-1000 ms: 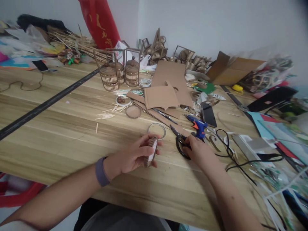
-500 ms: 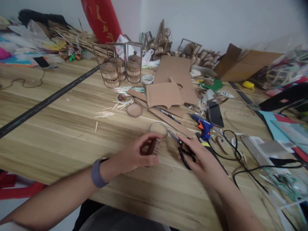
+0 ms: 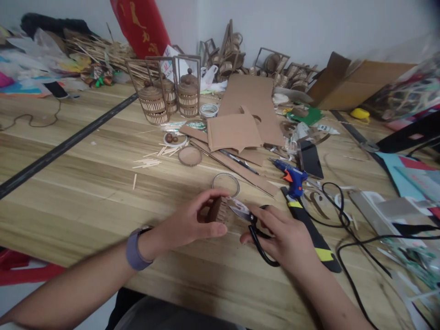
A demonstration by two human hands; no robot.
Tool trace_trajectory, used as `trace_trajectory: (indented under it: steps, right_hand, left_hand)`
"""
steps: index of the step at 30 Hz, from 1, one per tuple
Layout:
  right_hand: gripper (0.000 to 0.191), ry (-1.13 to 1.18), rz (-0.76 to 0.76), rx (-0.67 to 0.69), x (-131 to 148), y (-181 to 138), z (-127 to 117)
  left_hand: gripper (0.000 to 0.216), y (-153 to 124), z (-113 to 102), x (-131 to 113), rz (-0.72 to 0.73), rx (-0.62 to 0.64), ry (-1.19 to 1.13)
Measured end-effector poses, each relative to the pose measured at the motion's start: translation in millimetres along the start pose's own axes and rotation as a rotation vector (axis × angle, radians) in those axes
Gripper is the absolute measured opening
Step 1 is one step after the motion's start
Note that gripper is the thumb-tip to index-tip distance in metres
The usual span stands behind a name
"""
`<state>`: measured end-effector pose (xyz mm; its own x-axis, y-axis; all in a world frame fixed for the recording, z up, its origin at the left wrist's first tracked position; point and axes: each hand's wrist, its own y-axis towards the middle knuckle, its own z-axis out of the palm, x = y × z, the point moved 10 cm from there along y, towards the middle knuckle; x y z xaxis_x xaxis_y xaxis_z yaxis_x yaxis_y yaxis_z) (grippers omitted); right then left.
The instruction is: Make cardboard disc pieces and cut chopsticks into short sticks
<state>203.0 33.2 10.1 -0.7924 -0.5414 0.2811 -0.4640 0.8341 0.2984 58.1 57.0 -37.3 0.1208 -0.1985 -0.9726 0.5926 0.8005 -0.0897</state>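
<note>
Two bare hands work close together near the front edge of the worktop (image 3: pixel 85 192). The left hand (image 3: pixel 187 222), a purple band (image 3: pixel 133 250) on its wrist, pinches a small ribbed cardboard piece (image 3: pixel 220 210) between thumb and fingertips and holds it just above the wood. The right hand (image 3: pixel 285 236) grips a pair of black-handled scissors (image 3: pixel 252 223). Its fingers are wrapped about the loops and the blades point to ten o'clock, with the tips right at the piece's near edge. Whether metal touches card I cannot tell.

At twelve o'clock from the piece, just beyond it, a clear ring (image 3: pixel 225 184) lies flat. At two o'clock from the right hand rests a blue glue gun (image 3: pixel 290 173), with a dark phone (image 3: pixel 310 158) just behind it. A black-and-yellow tool (image 3: pixel 311 229) lies at three o'clock, close by the knuckles. Farther off at twelve o'clock, brown cardboard sheets (image 3: pixel 237 133) overlap. A round card disc (image 3: pixel 189 156) sits at eleven, and slatted cardboard lanterns (image 3: pixel 168 98) stand beyond that. A long black strip (image 3: pixel 65 146) crosses the wood out at ten o'clock.
</note>
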Motion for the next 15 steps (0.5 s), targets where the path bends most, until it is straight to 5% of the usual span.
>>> trace_trajectory:
  steps: [10,15]
  right_hand:
    - [0.046,-0.056,-0.038,0.000,5,2,-1]
    - [0.029,-0.092,0.153,-0.134,-22,1,-19]
  left_hand:
    - [0.060,-1,2,1,-0.009,0.018,-0.012]
    - [0.057,-2,-6,2,-0.047,-0.055,0.025]
